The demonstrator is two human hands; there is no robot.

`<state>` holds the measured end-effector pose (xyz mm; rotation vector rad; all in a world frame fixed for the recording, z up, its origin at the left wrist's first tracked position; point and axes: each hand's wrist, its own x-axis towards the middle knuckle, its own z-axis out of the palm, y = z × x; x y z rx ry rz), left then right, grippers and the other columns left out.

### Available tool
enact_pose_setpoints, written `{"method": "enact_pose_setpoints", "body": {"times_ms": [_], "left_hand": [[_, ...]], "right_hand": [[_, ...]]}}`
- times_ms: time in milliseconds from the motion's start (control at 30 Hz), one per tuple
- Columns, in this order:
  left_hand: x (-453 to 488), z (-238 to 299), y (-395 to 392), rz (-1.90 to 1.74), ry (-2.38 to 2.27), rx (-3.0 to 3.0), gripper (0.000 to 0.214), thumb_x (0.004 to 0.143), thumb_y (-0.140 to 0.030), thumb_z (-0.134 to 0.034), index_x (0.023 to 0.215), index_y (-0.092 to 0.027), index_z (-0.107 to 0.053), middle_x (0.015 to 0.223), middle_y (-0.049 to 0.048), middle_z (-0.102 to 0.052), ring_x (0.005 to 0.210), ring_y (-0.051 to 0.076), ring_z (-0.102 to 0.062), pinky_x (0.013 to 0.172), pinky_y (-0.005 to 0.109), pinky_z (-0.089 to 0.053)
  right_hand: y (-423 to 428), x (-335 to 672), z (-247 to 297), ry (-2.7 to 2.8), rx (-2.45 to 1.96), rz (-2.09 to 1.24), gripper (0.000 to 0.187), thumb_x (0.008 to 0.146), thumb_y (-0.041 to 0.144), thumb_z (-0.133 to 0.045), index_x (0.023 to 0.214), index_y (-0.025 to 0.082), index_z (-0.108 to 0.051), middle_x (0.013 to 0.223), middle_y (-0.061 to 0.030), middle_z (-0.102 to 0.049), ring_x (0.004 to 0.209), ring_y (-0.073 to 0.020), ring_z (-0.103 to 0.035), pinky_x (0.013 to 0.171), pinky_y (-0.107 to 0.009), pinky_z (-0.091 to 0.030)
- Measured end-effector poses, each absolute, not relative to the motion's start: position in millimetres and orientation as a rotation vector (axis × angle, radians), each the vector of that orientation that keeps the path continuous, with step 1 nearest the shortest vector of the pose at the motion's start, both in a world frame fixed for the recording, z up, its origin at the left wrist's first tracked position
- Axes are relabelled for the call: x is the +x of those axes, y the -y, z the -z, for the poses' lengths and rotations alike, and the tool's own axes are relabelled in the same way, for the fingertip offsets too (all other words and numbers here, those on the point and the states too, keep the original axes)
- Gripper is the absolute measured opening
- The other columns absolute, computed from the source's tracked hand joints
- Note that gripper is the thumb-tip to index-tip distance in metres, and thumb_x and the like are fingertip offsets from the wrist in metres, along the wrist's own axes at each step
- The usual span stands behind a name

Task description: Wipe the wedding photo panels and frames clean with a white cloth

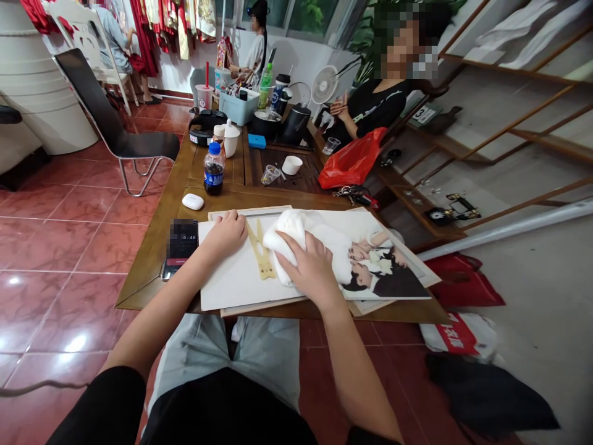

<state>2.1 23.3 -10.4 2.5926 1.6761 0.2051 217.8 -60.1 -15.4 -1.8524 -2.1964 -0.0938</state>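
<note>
A large white photo board [222, 281] lies on the table in front of me, with a printed picture of a couple [377, 266] at its right end. My left hand [228, 233] is at the board's far left edge, its fingers bent over that edge. My right hand [309, 262] is closed on a bunched white cloth [286, 238], which rests on the middle of the board. Between the hands is a flat pale yellow piece [262, 256] with a small face at its near end. Other boards [252, 307] show beneath the top one.
A phone [182, 244], a white earbud case [193, 201] and a cola bottle [214, 170] stand to the left on the wooden table [152, 259]. Behind are keys [356, 194], a red bag [352, 162] and cups. A person [375, 102] sits at the far right; a black chair [143, 145] stands left.
</note>
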Motion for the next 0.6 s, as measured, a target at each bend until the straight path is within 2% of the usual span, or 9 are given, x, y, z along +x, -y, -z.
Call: {"method": "enact_pose_setpoints", "body": {"times_ms": [300, 600], "left_hand": [[1.9, 12.1, -23.5, -0.236, -1.664, 2.577, 0.040, 0.106, -0.022, -0.029, 0.121, -0.007, -0.063, 0.124, 0.0236, -0.062, 0.120, 0.036, -0.059, 0.100, 0.050, -0.044], [5.3, 9.3, -20.0, -0.205, -1.677, 2.572, 0.040, 0.106, -0.023, -0.030, 0.122, -0.007, -0.062, 0.125, 0.0227, -0.062, 0.119, 0.035, -0.059, 0.102, 0.049, -0.045]], "right_hand": [[17.3, 211.8, 10.5, 2.200, -1.893, 0.059, 0.055, 0.103, 0.053, -0.041, 0.156, 0.036, -0.047, 0.143, -0.0161, -0.051, 0.127, -0.0363, -0.049, 0.103, -0.055, -0.044], [69.8, 217.4, 19.8, 2.212, -1.850, 0.155, 0.055, 0.103, 0.050, -0.039, 0.155, 0.035, -0.048, 0.142, -0.0171, -0.050, 0.128, -0.0359, -0.049, 0.104, -0.056, -0.043]]}}
